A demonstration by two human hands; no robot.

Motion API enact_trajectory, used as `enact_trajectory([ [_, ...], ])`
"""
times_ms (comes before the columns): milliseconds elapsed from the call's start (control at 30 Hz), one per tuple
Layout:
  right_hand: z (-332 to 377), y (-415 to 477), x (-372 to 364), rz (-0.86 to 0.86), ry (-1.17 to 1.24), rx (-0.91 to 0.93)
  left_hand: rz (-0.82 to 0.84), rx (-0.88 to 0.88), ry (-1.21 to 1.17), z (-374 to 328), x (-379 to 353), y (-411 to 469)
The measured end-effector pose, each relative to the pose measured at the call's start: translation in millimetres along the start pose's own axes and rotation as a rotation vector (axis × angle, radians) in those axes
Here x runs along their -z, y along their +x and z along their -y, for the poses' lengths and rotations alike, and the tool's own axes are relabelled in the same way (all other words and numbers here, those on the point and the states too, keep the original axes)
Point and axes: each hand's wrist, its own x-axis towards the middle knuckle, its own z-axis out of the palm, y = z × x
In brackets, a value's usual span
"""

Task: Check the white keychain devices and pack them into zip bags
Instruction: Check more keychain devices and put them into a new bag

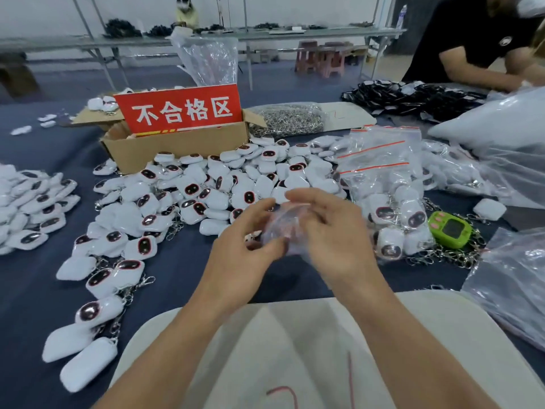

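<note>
Bagging was our step: left hand point(246, 246) and right hand point(333, 231) pinched 1 clear zip bag point(287, 224) in curled fingers, and we judged it next needed opening for a keychain device point(213, 199).

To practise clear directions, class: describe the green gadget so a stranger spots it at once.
Start at the cardboard box with the red sign and move right to the stack of zip bags. Just nearer and right of it lies the green gadget, the only green one among white devices.
</note>
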Motion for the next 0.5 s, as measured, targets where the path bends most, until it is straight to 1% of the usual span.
enact_trajectory([
  [33,0,3,-11,0.040,0.197,-0.135,0.018,0.045,-0.094,1,7,-2],
  [67,-2,5,-19,0.071,0.341,-0.264,-0.004,0.086,-0.162,4,13,-2],
  [100,-5,4,-24,0.097,0.411,-0.365,-0.063,0.127,-0.211,8,17,-1],
  [167,-17,2,-25,0.117,0.429,-0.473,-0.184,0.228,-0.284,17,22,2],
  [200,-22,1,-23,0.114,0.413,-0.479,-0.206,0.278,-0.320,21,23,4],
  [233,-28,2,-20,0.110,0.369,-0.452,-0.216,0.312,-0.343,25,25,5],
  [300,-34,7,-10,0.146,0.166,-0.318,-0.252,0.322,-0.331,28,27,7],
  [367,-33,6,-6,0.226,-0.026,-0.174,-0.292,0.286,-0.286,27,28,4],
  [400,-33,5,-6,0.222,-0.073,-0.126,-0.294,0.258,-0.261,25,28,2],
  [500,-37,-3,-9,0.080,-0.149,0.026,-0.207,0.174,-0.163,16,31,-8],
])
